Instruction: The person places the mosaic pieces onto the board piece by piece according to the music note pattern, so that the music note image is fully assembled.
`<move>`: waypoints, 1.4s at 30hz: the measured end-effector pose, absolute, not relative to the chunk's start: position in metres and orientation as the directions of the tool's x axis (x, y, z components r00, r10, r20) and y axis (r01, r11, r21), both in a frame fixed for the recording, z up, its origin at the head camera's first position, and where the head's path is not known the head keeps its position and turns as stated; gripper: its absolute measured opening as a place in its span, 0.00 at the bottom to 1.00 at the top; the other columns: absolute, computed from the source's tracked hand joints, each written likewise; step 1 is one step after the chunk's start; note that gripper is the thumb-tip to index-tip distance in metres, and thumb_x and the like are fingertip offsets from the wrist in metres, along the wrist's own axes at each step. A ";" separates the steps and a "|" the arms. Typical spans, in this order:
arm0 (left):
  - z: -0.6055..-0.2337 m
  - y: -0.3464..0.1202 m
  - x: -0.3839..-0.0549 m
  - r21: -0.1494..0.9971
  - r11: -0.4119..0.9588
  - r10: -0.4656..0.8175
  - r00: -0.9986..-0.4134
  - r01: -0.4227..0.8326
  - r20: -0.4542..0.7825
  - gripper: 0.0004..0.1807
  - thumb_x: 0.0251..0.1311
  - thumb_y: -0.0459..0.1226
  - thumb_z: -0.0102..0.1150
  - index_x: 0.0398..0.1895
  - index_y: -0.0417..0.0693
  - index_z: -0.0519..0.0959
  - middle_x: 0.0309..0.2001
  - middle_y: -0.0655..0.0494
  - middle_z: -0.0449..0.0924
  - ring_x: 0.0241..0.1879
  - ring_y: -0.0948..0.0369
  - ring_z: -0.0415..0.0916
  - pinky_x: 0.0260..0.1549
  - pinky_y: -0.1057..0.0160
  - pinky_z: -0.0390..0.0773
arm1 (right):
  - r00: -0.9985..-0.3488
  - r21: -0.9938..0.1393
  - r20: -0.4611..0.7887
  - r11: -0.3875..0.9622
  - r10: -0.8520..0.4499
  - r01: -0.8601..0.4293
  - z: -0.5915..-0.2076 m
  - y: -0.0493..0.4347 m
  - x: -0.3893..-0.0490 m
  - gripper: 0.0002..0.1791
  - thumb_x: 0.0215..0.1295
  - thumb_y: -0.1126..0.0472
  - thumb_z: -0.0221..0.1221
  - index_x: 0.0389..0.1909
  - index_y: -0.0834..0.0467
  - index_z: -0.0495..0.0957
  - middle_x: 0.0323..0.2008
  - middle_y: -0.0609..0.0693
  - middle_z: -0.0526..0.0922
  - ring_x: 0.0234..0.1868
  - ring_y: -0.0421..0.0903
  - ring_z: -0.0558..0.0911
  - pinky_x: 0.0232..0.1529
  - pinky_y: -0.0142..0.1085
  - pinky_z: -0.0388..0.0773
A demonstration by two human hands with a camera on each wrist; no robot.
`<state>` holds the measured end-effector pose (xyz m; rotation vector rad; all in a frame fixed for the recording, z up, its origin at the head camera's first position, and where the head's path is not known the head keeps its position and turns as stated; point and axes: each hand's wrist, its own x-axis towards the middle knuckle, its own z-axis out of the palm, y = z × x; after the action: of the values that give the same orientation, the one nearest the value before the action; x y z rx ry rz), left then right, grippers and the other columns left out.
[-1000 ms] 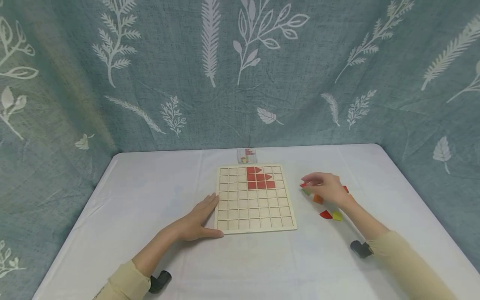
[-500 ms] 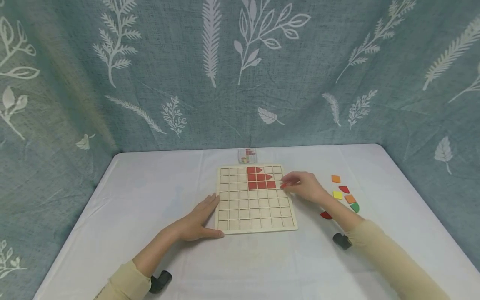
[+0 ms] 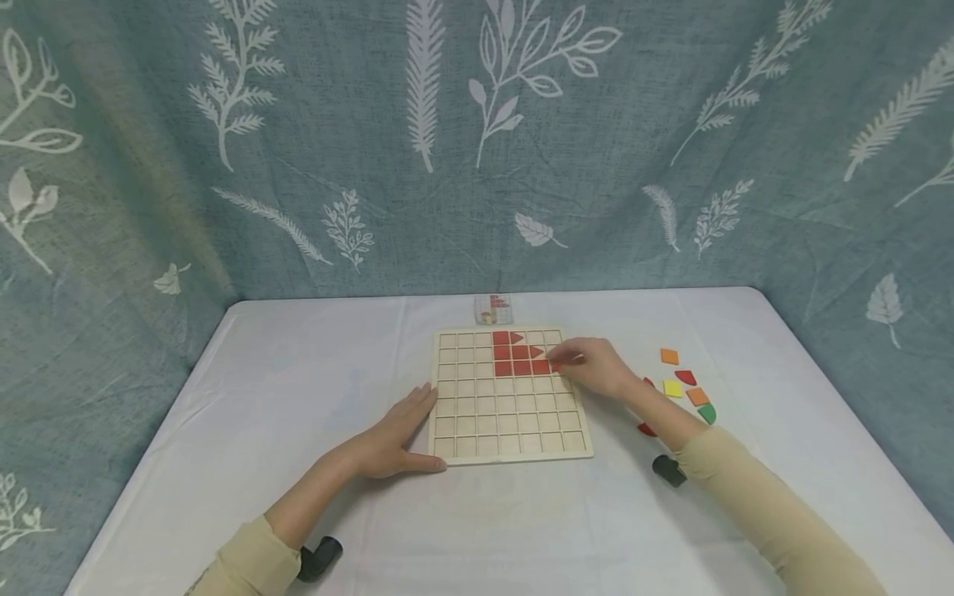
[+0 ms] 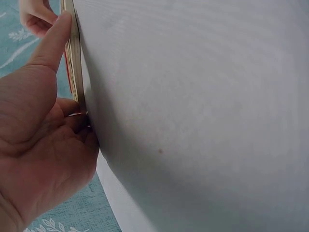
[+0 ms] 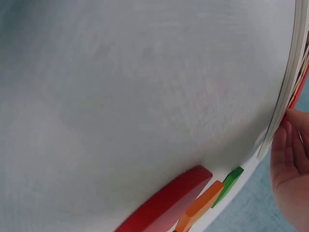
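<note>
A pale wooden grid board [image 3: 507, 414] lies on the white table, with red square and pointed tiles [image 3: 512, 353] grouped in its upper rows. My left hand [image 3: 391, 434] rests along the board's left edge, fingers straight and thumb at the near corner; the left wrist view shows the thumb [image 4: 50, 46] against the board's side. Over the board's right edge, my right hand [image 3: 592, 368] pinches a red tile [image 3: 556, 366] at the right end of the third row. The fingertips partly hide that tile's shape.
Right of the board lie loose tiles: orange squares [image 3: 669, 356], a yellow square [image 3: 673, 388], a green rounded piece [image 3: 707, 413] and several red pieces [image 3: 686, 377], some partly behind the right forearm. A small pattern card [image 3: 493, 310] lies behind the board. A leaf-print curtain [image 3: 462, 207] hangs beyond.
My right hand has moved left from the loose tiles to the board, carrying a red tile into the third row's right side. The left hand has stayed in place.
</note>
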<state>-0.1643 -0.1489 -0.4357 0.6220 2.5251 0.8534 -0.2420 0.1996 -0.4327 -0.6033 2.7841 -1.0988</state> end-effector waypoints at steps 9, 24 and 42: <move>-0.434 -0.148 -0.163 0.641 0.714 0.524 -0.822 0.281 -0.223 0.60 0.51 0.54 0.70 0.77 0.38 0.45 0.77 0.40 0.38 0.76 0.44 0.33 0.71 0.42 0.43 | -0.929 -0.707 0.055 0.642 -0.366 -0.295 -0.435 0.200 -0.240 0.14 0.64 0.68 0.62 0.50 0.60 0.82 0.49 0.55 0.84 0.53 0.54 0.81 0.53 0.47 0.78; -0.438 -0.147 -0.165 0.632 0.722 0.522 -0.820 0.280 -0.233 0.60 0.51 0.55 0.70 0.77 0.38 0.44 0.77 0.41 0.38 0.76 0.45 0.33 0.71 0.43 0.43 | -0.984 -0.780 -0.056 0.623 -0.167 -0.062 -0.427 0.240 -0.229 0.16 0.69 0.60 0.59 0.56 0.58 0.80 0.54 0.55 0.81 0.56 0.54 0.78 0.51 0.45 0.79; -0.438 -0.148 -0.166 0.630 0.722 0.525 -0.820 0.287 -0.227 0.60 0.52 0.55 0.69 0.77 0.38 0.44 0.77 0.41 0.37 0.76 0.45 0.33 0.71 0.42 0.43 | -0.977 -0.752 -0.194 0.653 -0.084 0.093 -0.425 0.304 -0.195 0.20 0.68 0.56 0.60 0.56 0.61 0.78 0.51 0.57 0.82 0.51 0.53 0.79 0.49 0.40 0.76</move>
<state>-0.1656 -0.1477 -0.4384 0.6264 2.5343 0.8341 -0.1953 0.3039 -0.4247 0.0072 2.6587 -1.2269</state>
